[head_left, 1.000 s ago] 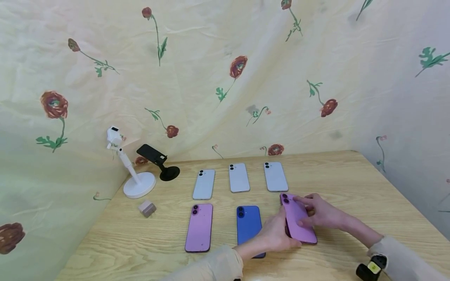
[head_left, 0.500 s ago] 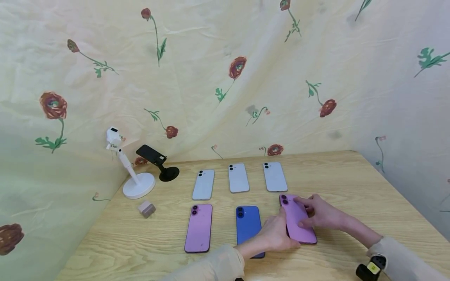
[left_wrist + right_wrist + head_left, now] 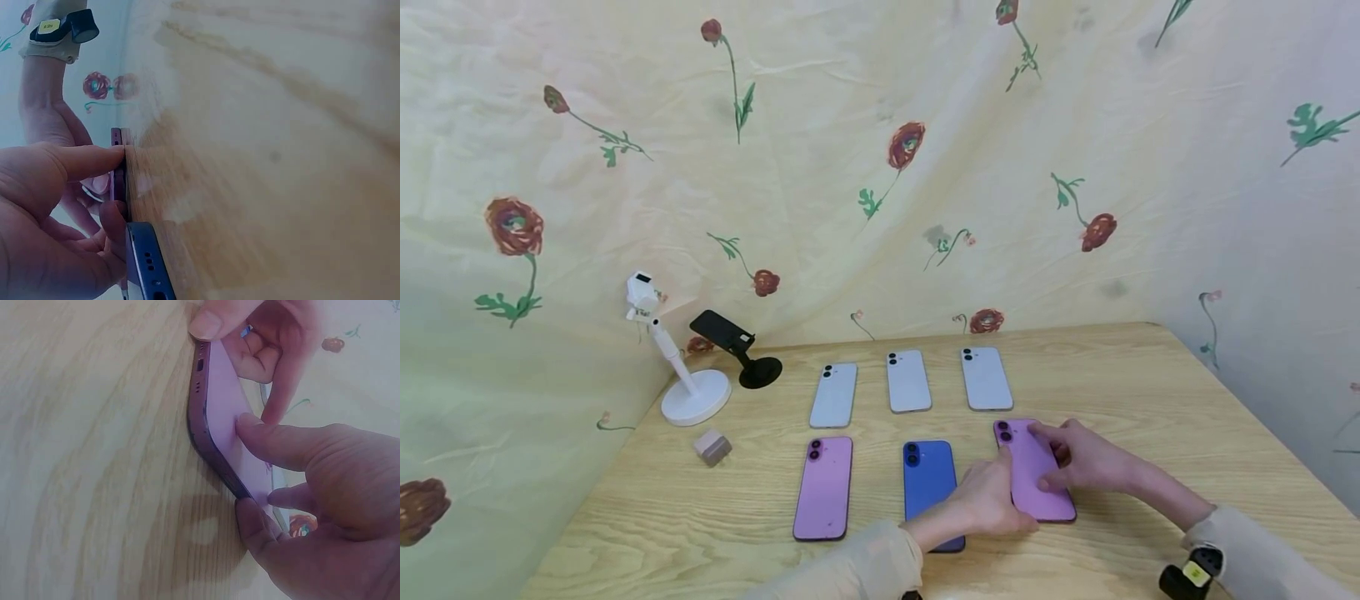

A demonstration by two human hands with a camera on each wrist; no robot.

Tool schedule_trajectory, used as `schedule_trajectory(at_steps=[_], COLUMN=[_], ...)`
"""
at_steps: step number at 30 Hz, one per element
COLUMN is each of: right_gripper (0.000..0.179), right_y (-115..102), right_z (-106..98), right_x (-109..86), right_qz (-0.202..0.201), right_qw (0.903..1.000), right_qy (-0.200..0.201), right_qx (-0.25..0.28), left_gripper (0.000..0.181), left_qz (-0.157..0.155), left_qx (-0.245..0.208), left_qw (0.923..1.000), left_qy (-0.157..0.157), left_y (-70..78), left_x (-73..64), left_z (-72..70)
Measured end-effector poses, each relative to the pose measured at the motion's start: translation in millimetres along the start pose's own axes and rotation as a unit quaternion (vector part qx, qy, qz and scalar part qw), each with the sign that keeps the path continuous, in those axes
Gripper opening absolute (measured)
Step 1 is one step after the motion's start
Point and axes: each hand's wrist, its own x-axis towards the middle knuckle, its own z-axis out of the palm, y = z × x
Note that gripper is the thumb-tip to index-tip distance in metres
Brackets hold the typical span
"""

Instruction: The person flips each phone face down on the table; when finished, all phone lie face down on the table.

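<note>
A pink smartphone (image 3: pixel 1030 475) lies back up at the right of the head view, its camera lenses at the far left corner. My left hand (image 3: pixel 988 500) grips its left side, with a fingertip at the near end. From the right, my right hand (image 3: pixel 1090 457) holds it, one digit on the back and another at the side edge, as the right wrist view shows. The phone is at or very close to the tabletop. Under my left wrist lies a blue smartphone (image 3: pixel 927 475), partly covered. Left of that is a second pink smartphone (image 3: pixel 823 487).
Behind them lie three white smartphones (image 3: pixel 833 396) in a row. At the back left stand a white stand (image 3: pixel 696 396) and a black phone stand (image 3: pixel 760 372). A small greyish block (image 3: pixel 712 447) sits in front of them. Flowered cloth (image 3: pixel 820 167) hangs behind the wooden table (image 3: pixel 700 533).
The held pink smartphone has lowered from a tilt, its left edge coming down, and its far end has shifted slightly left and nearer. Both hands have kept hold, barely moving.
</note>
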Motion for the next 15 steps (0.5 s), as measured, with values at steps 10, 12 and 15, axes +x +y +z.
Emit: schedule_trajectory(at_steps=[10, 12, 15], right_gripper=[0.086, 0.086, 0.086], right_y=[0.9, -0.3, -1.9], right_z=[-0.3, 0.0, 0.2], right_x=[1.1, 0.6, -0.2], right_qz=[-0.001, 0.005, 0.012], right_qw=[0.9999, 0.9999, 0.9998], right_qy=[-0.01, -0.011, -0.013], right_qx=[0.001, 0.003, 0.001], left_gripper=[0.091, 0.089, 0.078], left_qz=[0.024, 0.024, 0.029], left_qx=[0.044, 0.049, 0.059], left_qw=[0.9985, 0.9981, 0.9971], left_qy=[-0.023, -0.028, -0.039], left_y=[-0.3, -0.2, -0.9], left_x=[2.2, 1.3, -1.5], left_z=[-3.6, -4.0, -6.9])
